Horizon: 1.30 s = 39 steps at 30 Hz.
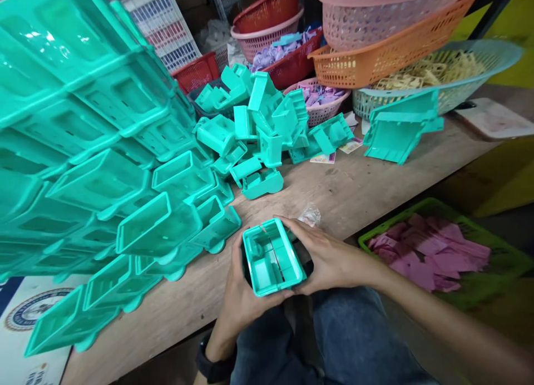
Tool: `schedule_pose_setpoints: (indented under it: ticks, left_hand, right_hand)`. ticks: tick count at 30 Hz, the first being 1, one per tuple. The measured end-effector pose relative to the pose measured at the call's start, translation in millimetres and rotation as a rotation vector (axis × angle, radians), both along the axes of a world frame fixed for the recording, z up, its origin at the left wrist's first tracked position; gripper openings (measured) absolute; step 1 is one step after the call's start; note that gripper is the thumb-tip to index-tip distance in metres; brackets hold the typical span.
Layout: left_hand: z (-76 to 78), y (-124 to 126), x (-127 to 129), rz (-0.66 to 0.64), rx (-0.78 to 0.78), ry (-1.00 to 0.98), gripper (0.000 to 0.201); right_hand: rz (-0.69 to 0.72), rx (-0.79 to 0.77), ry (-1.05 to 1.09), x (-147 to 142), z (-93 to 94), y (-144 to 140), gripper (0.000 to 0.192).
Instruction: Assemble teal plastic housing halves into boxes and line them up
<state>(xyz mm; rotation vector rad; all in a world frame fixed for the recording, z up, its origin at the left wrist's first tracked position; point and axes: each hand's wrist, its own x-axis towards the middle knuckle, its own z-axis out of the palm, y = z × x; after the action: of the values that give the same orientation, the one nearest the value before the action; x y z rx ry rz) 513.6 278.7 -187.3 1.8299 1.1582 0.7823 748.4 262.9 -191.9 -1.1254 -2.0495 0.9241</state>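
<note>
Cupped between our left hand and right hand, a teal plastic toy-truck body sits over our lap at the wooden table's edge — squeezing unevenly could, we judge, pop its inner parts loose.

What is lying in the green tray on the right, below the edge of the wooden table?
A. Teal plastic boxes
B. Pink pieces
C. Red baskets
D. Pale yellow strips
B: the green tray holds a heap of pink pieces, while both the left hand and right hand hold a teal plastic box at the wooden table edge.
</note>
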Motion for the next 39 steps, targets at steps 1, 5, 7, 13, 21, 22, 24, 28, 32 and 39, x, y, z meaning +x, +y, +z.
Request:
schedule_pose_setpoints:
  ticks: [1, 5, 7, 13, 21, 22, 24, 28, 32, 39]
  left_hand:
    - [-0.1, -1, 0, 0.006, 0.010, 0.005, 0.122]
    - [0.4, -5, 0, 0.031, 0.043, 0.021, 0.115]
    - [1.0, -6, 0, 0.032, 0.060, 0.025, 0.112]
    - [2.0, -7, 0, 0.030, 0.055, 0.031, 0.116]
    - [1.8, -8, 1, 0.047, 0.088, 0.036, 0.114]
    - [1.1, -8, 1, 0.050, 0.093, 0.034, 0.115]
    - [-0.5, -9, 2, 0.059, 0.106, 0.031, 0.116]
    - [-1.6, -10, 2, 0.067, 0.092, 0.025, 0.118]
    - [0.2, -8, 0, 0.043, 0.064, 0.034, 0.121]
    - [-1.4, -5, -2, 0.028, 0.088, 0.033, 0.124]
  right_hand:
    - [0.000, 0.007, -0.001, 0, 0.0, -1, 0.134]
    - [-0.010, 0.033, -0.007, 1, -1.3, -3, 0.136]
    - [-0.005, 0.042, -0.012, 0, -1.7, -3, 0.137]
    - [0.037, 0.052, 0.003, -2, 0.1, 1, 0.140]
    - [0.045, 0.122, 0.022, -2, 5.9, 3, 0.141]
    - [0.048, 0.132, 0.023, -2, 7.2, 3, 0.141]
    - [0.051, 0.150, 0.026, -2, 9.4, 3, 0.140]
    - [0.058, 0.146, 0.027, -3, 10.3, 4, 0.138]
    - [0.081, 0.112, 0.017, 0, 7.0, 7, 0.136]
    - [0.121, 0.097, 0.015, 5, 7.3, 12, 0.139]
